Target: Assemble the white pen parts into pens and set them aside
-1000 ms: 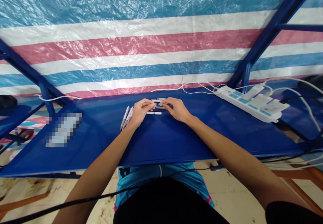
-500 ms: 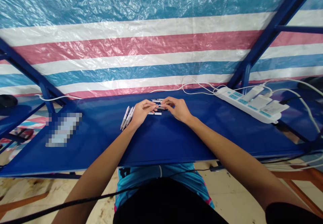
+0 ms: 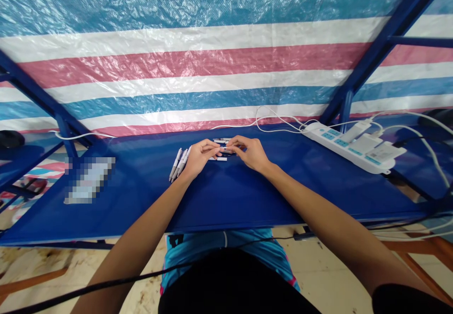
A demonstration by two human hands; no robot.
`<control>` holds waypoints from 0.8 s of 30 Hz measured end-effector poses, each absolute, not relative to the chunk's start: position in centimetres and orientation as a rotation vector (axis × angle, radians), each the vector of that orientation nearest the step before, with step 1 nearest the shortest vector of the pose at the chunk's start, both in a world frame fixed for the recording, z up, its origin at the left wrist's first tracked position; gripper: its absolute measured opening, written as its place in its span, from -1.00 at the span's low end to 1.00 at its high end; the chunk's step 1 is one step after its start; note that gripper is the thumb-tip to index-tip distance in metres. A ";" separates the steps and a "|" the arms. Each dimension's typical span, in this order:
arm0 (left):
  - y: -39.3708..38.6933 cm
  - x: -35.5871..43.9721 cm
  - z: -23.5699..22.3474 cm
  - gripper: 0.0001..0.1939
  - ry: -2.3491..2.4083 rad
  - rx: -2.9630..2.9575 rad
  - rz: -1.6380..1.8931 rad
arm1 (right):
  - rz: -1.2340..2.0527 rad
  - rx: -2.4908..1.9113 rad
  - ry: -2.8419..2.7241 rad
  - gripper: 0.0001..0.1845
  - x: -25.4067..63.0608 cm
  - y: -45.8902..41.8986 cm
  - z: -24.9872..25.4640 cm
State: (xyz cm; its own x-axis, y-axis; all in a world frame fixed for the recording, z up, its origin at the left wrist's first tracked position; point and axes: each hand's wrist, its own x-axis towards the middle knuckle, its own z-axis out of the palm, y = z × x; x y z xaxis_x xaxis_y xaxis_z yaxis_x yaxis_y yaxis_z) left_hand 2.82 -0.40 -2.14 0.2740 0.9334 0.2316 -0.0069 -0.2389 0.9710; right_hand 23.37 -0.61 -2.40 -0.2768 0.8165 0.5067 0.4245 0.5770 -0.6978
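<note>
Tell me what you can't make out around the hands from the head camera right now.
Head view, small piece between the left hand and right hand: fingers hide most of it; its shape is unclear.
Head view, white pens: too small to read markings; the left hand crowds their near ends.
Head view, pixelated rectangle on the blue table: blurred, so it cannot be identified.

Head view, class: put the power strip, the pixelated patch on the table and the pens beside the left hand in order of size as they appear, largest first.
1. white power strip
2. pixelated patch
3. white pens, smallest, even as a group
</note>
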 end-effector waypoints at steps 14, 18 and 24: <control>-0.9 3.3 -2.4 -0.70 0.907 1.745 1.092 | 0.730 -0.870 -1.820 -0.63 23.1 -0.8 -2.5; -1.0 3.5 -2.7 -0.69 0.917 1.806 1.084 | 0.722 -0.907 -1.831 -0.58 23.2 -0.9 -2.3; -0.7 3.3 -2.9 -0.75 0.962 1.859 1.144 | 0.670 -0.888 -1.886 -0.69 23.2 -0.8 -2.4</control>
State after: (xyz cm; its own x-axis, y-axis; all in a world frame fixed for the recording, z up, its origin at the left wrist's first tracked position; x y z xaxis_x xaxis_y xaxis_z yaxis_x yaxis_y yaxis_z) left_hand 3.27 -0.72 -2.92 0.3217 0.8720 0.3689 0.2137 -0.4464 0.8690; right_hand 23.20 -0.76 -2.35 -0.3201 0.8011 0.5057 0.3028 0.5923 -0.7467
